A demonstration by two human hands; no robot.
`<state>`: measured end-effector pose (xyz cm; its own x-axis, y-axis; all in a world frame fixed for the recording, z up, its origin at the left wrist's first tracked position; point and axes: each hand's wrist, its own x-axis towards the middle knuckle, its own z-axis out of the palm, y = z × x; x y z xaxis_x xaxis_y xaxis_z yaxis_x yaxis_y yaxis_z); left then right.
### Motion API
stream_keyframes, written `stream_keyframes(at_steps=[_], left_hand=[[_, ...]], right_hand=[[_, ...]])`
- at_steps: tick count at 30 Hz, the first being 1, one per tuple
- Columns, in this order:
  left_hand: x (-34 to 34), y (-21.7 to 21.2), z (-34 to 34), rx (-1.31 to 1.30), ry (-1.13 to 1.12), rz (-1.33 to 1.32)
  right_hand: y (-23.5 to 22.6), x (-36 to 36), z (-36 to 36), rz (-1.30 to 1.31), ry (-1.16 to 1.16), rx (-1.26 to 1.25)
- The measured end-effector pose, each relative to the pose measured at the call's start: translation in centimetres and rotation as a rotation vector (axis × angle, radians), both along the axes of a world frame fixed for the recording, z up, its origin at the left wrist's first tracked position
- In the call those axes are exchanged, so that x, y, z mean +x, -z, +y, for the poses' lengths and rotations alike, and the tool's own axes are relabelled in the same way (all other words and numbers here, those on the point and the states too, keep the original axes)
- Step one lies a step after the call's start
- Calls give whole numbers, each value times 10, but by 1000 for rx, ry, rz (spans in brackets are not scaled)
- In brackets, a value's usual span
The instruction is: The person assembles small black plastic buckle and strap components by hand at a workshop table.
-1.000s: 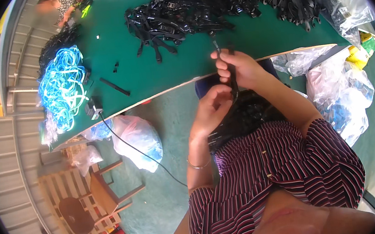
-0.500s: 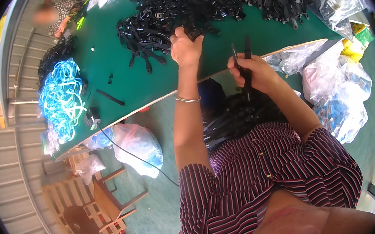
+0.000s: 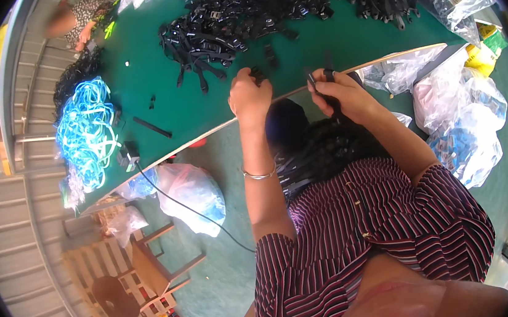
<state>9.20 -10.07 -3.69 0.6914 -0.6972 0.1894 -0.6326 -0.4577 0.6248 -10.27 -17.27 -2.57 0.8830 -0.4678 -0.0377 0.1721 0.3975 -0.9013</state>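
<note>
My left hand [image 3: 250, 99] is closed near the table's front edge, its fingers on a small black buckle piece [image 3: 258, 75]; most of that piece is hidden by the hand. To its right, my right hand [image 3: 345, 93] grips a black strap [image 3: 329, 76], with two narrow ends sticking up past the fingers and a dark length hanging below the palm. Beyond the hands lies a big heap of black straps with buckles [image 3: 250, 4] on the green table [image 3: 136, 96]. One blurred black piece [image 3: 270, 55] lies between the heap and my left hand.
At the left sit a bundle of light-blue cords [image 3: 85, 133], a black stick-like strip [image 3: 152, 127] and a small black box [image 3: 128, 156] with a cable. More dark straps [image 3: 333, 150] rest against my lap. Plastic bags [image 3: 459, 112] stand at the right. Another person [image 3: 82, 28] is at the far left.
My left hand has drawn back from the strap heap toward the table's front edge with a black buckle piece. My right hand has shifted slightly, still holding the black strap.
</note>
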Motion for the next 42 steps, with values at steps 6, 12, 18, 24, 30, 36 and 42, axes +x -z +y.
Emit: stream_keyframes(at_steps=[6,12,18,24,30,36,42], left_hand=[[1,16,14,-138,-3,-158],[-49,-8,57,-505,285,595],[-87,-23,86,-752,355,1347],[-96,-20,89,-755,345,1370],[-98,-17,90,-781,380,1505],[-100,-11,88,-807,417,1542],[-101,-2,87,-891,476,1624]], right_hand=[[-1,6,10,18,-15,-161],[-1,5,20,38,-4,-211],[-9,-1,32,24,-151,-97],[-17,-6,40,124,-254,25],[-20,-9,38,162,-217,-87],[-20,-13,38,140,-209,-50],[-22,-13,39,133,-187,-90]])
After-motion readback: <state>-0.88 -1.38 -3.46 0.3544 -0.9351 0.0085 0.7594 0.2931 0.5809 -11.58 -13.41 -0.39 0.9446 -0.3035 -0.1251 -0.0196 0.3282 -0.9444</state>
